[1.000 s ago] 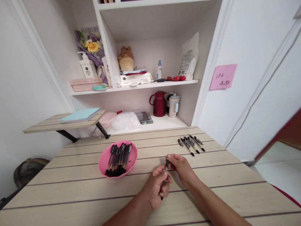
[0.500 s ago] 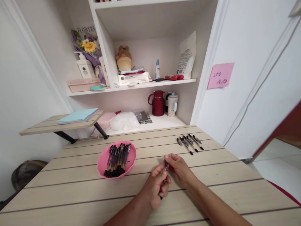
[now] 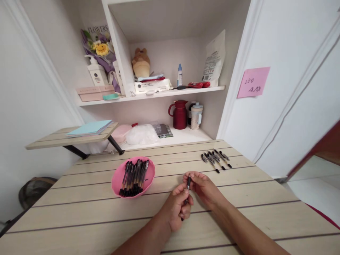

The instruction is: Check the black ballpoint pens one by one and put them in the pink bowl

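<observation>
A black gel pen (image 3: 188, 183) slants between my two hands over the table's middle. My left hand (image 3: 178, 207) is closed around its barrel, the lower end poking out below the fingers. At the pen's upper black end, the fingertips of my right hand (image 3: 200, 186) pinch it, partly hiding the tip. To the left, a pink scalloped bowl (image 3: 151, 176) holds several black-capped pens (image 3: 134, 179) lying side by side. Several pen bodies with caps off beside them (image 3: 216, 161) lie in a group on the table, right of my hands.
The slatted wooden table (image 3: 106, 226) meets a white shelf unit (image 3: 159, 95) at the back. On its lower level stand a red jug (image 3: 180, 115) and a pale tumbler (image 3: 196, 117). A small raised stand (image 3: 53, 140) with blue paper (image 3: 90, 128) rises at the left.
The view has shifted slightly. My right fingers have moved a little around the pen's upper end, and more of its black part shows. Both hands keep hold of it.
</observation>
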Motion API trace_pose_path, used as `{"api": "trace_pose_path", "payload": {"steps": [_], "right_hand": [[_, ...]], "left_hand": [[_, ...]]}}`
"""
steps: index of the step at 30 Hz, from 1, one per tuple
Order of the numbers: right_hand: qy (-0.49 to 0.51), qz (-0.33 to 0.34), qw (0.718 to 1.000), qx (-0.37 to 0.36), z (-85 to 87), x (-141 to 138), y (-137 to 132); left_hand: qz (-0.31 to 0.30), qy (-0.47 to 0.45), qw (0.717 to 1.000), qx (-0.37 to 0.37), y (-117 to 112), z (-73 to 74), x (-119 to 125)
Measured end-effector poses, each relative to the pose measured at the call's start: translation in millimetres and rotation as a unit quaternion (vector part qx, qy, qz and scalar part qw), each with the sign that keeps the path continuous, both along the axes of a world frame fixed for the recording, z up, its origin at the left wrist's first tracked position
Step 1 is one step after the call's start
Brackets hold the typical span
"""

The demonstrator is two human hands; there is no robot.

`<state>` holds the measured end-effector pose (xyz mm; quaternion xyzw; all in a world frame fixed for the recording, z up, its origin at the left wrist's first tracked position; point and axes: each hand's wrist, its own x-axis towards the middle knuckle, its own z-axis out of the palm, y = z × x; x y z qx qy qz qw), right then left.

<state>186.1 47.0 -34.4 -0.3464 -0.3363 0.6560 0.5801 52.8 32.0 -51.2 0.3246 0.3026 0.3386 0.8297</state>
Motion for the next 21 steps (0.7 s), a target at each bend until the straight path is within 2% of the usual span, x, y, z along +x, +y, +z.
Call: {"api": "trace_pose_path", "payload": {"steps": [6, 11, 17, 21], "right_hand": [[0.026, -0.003, 0.999, -0.043, -3.2, -0.6, -0.2], [-0.016, -0.023, 1.0, -0.004, -7.2, 0.2, 2.1], [0.065, 0.016, 0.998, 0.011, -0.9, -2.2, -1.2], [0.07, 0.037, 0.997, -0.013, -1.2, -2.4, -1.8]], "left_hand": [[0.005, -0.003, 1.0, 0.003, -0.4, 0.1, -0.3], [0.006, 0.01, 1.0, -0.004, -1.0, 1.3, -0.4], [0.002, 0.015, 1.0, -0.002, -0.3, 4.7, -1.3], [0.002, 0.01, 1.0, 0.005, 0.6, 3.6, -1.7]]}}
